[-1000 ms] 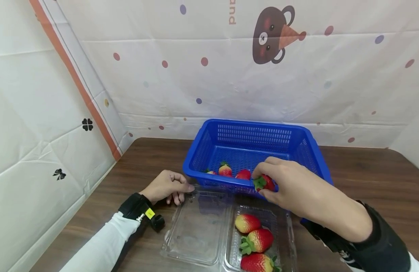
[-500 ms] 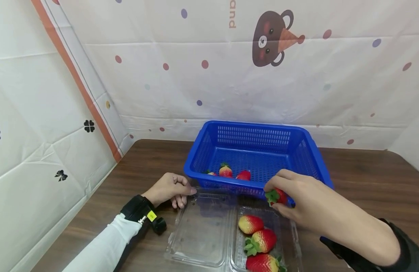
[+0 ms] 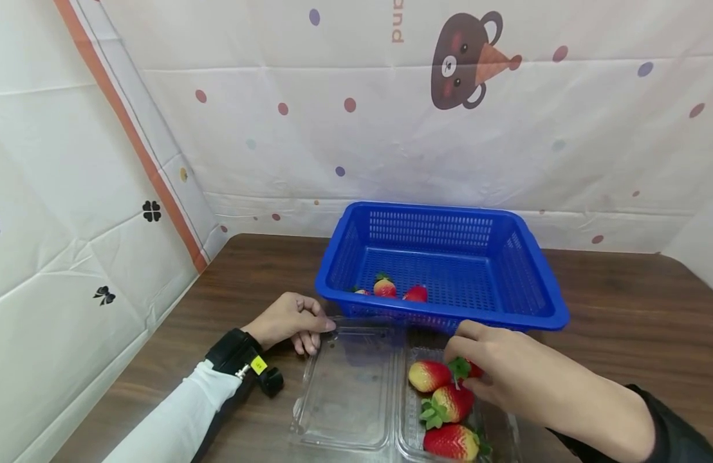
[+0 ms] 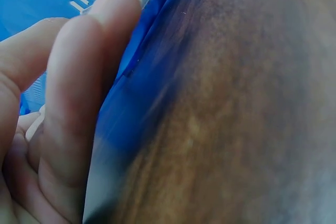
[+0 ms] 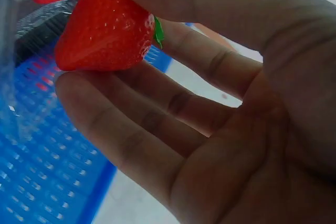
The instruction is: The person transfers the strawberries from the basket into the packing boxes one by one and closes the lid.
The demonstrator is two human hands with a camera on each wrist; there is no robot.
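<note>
My right hand (image 3: 498,366) pinches a red strawberry (image 5: 107,30) with a green leaf cap between thumb and fingers, low over the far end of the clear plastic clamshell box (image 3: 411,424). Three more strawberries lie in a column in that half of the box, the middle one (image 3: 446,406) with its leaves toward the left. The far left corner of the open lid (image 3: 347,392) is pinched by my left hand (image 3: 289,323), thumb on top. In the left wrist view, thumb and finger (image 4: 73,103) meet at the clear plastic edge.
Just behind the box stands a blue plastic basket (image 3: 443,315) with several strawberries (image 3: 384,287) along its near left side. The wooden table (image 3: 258,263) runs back to a white printed sheet (image 3: 275,148) hung behind and at the left.
My right hand has brought the strawberry from over the basket's near rim down and toward me, into the box beside the other strawberries. The left hand has stayed at the lid corner.
</note>
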